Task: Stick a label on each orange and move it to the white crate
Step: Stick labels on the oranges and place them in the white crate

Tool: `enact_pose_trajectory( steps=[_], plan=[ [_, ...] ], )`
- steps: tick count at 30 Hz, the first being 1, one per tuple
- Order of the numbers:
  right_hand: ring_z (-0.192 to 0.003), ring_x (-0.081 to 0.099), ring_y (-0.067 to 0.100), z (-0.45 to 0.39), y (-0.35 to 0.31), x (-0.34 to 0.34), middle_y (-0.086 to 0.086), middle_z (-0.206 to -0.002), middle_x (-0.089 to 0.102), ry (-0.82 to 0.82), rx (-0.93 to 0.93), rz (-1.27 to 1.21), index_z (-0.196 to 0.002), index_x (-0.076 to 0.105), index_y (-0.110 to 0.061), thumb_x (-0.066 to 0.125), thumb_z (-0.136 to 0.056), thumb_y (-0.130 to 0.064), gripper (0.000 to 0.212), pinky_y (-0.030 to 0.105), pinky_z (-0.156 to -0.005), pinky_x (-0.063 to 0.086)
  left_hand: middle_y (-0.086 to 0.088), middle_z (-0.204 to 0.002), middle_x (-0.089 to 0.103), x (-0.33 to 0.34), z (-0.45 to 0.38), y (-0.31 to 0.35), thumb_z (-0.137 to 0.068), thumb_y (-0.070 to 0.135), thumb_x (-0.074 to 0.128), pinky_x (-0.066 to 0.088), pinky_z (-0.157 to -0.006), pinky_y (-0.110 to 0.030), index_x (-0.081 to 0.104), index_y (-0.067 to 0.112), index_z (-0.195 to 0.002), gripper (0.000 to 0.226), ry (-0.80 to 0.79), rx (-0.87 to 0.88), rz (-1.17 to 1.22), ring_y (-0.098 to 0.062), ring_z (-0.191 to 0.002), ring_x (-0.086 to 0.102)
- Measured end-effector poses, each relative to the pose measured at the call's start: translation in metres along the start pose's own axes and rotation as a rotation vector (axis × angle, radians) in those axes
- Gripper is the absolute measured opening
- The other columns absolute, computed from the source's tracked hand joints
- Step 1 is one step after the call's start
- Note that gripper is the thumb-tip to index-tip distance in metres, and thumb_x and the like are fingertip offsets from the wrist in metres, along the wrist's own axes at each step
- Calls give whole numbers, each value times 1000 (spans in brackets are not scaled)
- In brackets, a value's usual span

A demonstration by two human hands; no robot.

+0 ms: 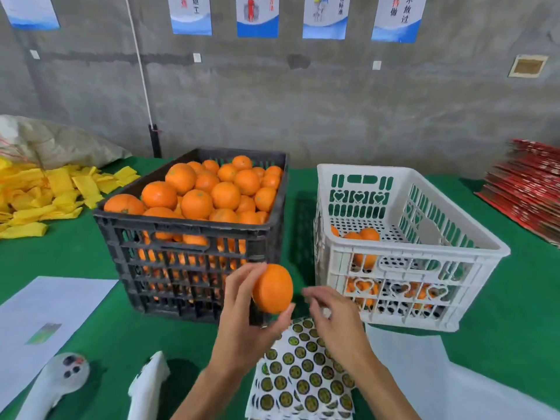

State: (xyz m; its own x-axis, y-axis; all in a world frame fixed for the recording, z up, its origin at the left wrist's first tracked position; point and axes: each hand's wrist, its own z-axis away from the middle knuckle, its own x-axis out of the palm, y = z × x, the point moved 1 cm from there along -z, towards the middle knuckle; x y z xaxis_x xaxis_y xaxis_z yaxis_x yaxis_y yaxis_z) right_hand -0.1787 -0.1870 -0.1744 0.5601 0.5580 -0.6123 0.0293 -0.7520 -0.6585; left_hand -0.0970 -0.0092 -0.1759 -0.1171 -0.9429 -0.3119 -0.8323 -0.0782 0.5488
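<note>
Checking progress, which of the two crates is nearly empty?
The white crate on the right; only a few oranges lie in it, while the black crate is heaped full.

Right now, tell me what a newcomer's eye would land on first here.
The black crate heaped with oranges, centre, stands out first. The white crate to its right holds only a few. In front, the left hand grips one orange above a sheet of round labels.
</note>
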Motion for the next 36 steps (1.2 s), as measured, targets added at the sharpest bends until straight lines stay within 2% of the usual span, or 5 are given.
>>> enact_pose_trajectory(
  steps=[5,10,17,24,36],
  plan=[
    [-121,53,0,30,43,28,-23,-124,60,-293,114,67,-125,70,-29,65,-97,-38,29,23,-106,41,23,-147,36,20,49,-39,-84,70,72,56,-93,-24,40,55,-144,70,-182,-377,173,-8,-132,51],
    [-120,39,-2,35,45,48,-27,-126,49,-389,93,209,-136,64,-31,60,-82,-76,70,19,-103,36,22,-133,50,27,61,-44,-80,71,74,61,-85,-26,51,56,-132,59,-142,-616,351,-6,-118,62],
    [-112,42,-2,33,46,58,-26,-114,58,-224,163,147,-116,77,-28,70,-89,-55,39,12,-92,37,21,-124,55,31,71,-49,-89,72,64,62,-84,-32,50,51,-131,49,-207,-700,293,-7,-112,64],
    [-103,56,3,28,39,52,-19,-98,66,-221,254,-9,-88,81,-31,75,-90,-36,8,27,-94,45,21,-120,58,33,71,-50,-89,76,59,63,-82,-33,51,58,-123,40,-184,-718,267,-8,-107,68],
    [-73,66,-6,13,32,47,-20,-79,74,-202,523,-167,-73,81,-30,73,-88,-18,20,7,-61,46,14,-125,55,30,69,-45,-85,85,51,62,-78,-31,46,57,-125,49,-210,-761,255,-10,-89,76]
  ],
)
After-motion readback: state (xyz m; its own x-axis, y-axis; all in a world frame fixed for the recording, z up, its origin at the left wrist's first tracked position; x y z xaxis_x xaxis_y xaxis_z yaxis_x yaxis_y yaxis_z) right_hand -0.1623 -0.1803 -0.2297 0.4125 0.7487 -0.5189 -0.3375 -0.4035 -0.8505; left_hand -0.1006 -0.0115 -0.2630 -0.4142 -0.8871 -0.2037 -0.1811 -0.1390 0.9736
